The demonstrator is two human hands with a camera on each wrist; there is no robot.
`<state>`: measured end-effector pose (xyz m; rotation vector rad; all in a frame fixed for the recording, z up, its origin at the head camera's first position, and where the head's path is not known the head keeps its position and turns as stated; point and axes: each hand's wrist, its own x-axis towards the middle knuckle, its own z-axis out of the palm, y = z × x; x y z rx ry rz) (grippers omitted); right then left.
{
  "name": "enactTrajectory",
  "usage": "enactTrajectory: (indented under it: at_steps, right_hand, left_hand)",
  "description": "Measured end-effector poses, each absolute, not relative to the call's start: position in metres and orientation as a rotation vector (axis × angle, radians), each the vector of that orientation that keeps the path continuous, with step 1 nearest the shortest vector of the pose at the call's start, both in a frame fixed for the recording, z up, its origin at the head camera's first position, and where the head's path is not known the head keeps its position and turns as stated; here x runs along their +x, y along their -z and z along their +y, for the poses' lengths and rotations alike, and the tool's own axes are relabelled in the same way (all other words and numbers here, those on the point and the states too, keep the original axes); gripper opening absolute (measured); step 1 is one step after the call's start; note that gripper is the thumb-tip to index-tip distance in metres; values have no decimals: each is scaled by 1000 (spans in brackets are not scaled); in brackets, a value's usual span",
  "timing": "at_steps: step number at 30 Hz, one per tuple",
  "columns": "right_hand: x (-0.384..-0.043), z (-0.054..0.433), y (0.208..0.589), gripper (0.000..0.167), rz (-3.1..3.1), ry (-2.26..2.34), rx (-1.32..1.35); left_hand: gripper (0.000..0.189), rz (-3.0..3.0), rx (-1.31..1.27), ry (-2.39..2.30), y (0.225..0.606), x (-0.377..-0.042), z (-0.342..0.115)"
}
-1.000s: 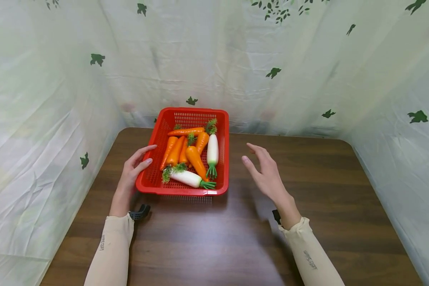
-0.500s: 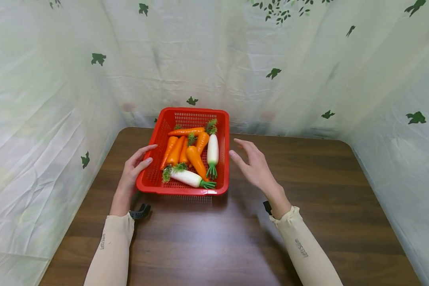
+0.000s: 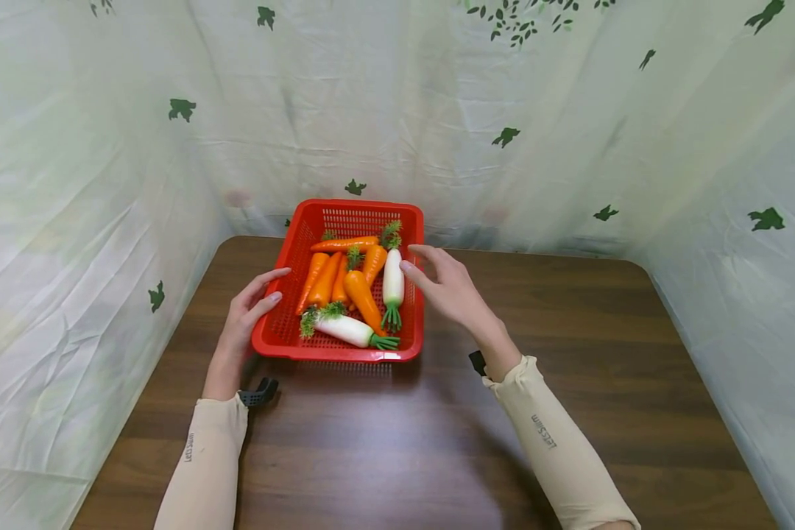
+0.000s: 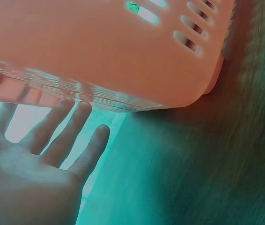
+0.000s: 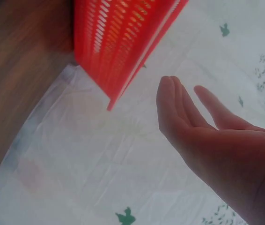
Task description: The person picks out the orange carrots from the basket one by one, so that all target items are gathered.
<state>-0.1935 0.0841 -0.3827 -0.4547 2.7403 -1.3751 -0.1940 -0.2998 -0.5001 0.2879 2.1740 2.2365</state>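
A red plastic basket (image 3: 414, 346) stands on the table, holding several orange carrots (image 3: 363, 293) and two white radishes (image 3: 394, 277) with green tops. One radish lies along the right wall; the other radish (image 3: 346, 330) lies across the near end. My left hand (image 3: 241, 316) is at the basket's left side, thumb and forefinger over the rim. In the left wrist view its other fingers (image 4: 67, 136) are straight and spread, tips right at the basket's outer wall. My right hand (image 3: 452, 291), fingers relaxed with nothing between them, reaches over the right rim, fingertips near the upright radish.
Beneath everything is a dark brown wooden table (image 3: 570, 353). A pale curtain (image 3: 450, 147) with green leaf prints hangs behind it and on both sides, close behind the basket's far end. Each wrist wears a black strap (image 3: 260, 392).
My right hand has moved left and slightly away from me, from beside the basket to over its right rim. The left hand and the basket have stayed put.
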Motion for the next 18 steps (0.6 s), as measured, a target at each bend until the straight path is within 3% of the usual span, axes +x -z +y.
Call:
enactTrajectory:
  at_steps: [18]
  right_hand:
    - [-219, 36, 375, 55, 2648, 1221, -442]
  left_hand:
    - [48, 2152, 322, -2243, 501, -196, -302]
